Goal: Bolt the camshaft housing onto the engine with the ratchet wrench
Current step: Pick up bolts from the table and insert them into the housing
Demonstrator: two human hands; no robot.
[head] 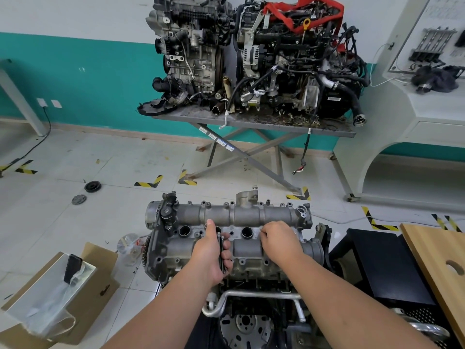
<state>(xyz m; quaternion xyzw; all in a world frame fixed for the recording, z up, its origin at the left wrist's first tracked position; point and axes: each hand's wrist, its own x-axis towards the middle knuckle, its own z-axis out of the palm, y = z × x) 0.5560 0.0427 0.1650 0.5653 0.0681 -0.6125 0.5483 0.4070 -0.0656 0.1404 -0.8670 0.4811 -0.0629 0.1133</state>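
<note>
The head view looks down on a grey camshaft housing (241, 217) sitting on top of the engine (251, 280) in the lower middle of the frame, its two long tubes running left to right with a row of round wells between them. The left hand (212, 250) lies over the middle of the housing, its fingers curled round a bundle of dark bolts (221, 250) held upright in the fist, thumb stretched up toward the far tube. The right hand (279, 241) rests just right of the centre well, fingertips bunched together and pressed down on the housing top; whether they pinch a bolt there I cannot tell, since the fingers hide the spot.

Below the housing a bent metal pipe (251, 297) crosses the front of the engine. On the floor to the left lies an open cardboard box (95, 280) with a clear plastic sheet and a dark phone-like object (72, 268) standing in it. Near it sits a small plastic bag (129, 244). Farther back, two complete engines (251, 54) stand side by side on a metal folding table (251, 124) against a teal and white wall. A wooden board (437, 250) lies at the right edge, beside a black crate (382, 263)
</note>
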